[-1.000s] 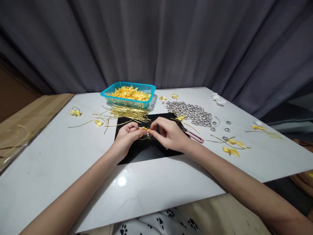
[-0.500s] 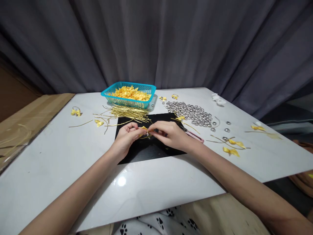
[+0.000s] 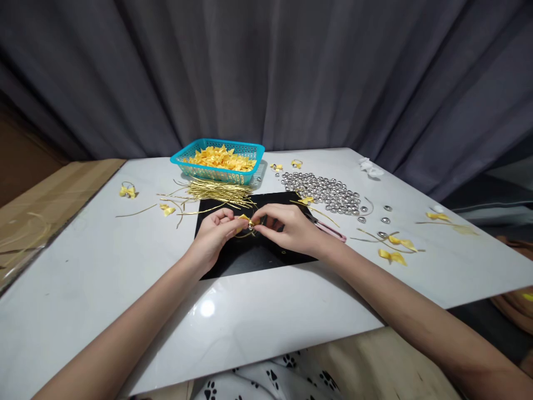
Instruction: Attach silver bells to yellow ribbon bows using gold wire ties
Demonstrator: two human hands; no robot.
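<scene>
Over a black mat [image 3: 250, 264], my left hand [image 3: 214, 236] pinches a small yellow ribbon bow [image 3: 244, 219] between thumb and fingers. A shiny silver bell-like bead [image 3: 251, 226] sits against the bow, and a gold wire tie curves below it. My right hand [image 3: 287, 226] meets it from the right, thumb and forefinger nearly together at the bow's edge. Its fingertips seem to grip the bow or its wire, though which is too small to tell. Beyond my hands lies a bundle of gold wire ties [image 3: 220, 192].
A turquoise basket [image 3: 216, 173] of yellow bows stands at the back. Right of centre spreads a heap of silver beads [image 3: 320, 191]. Pink-handled scissors [image 3: 332, 230] lie beside my right wrist. Loose bows [image 3: 392, 256] and wires are scattered right; a cardboard box [image 3: 62, 183] borders the left.
My right thumb and forefinger have parted slightly around the bow's right side, and the silver bead shows a little more. My left hand keeps its pinch.
</scene>
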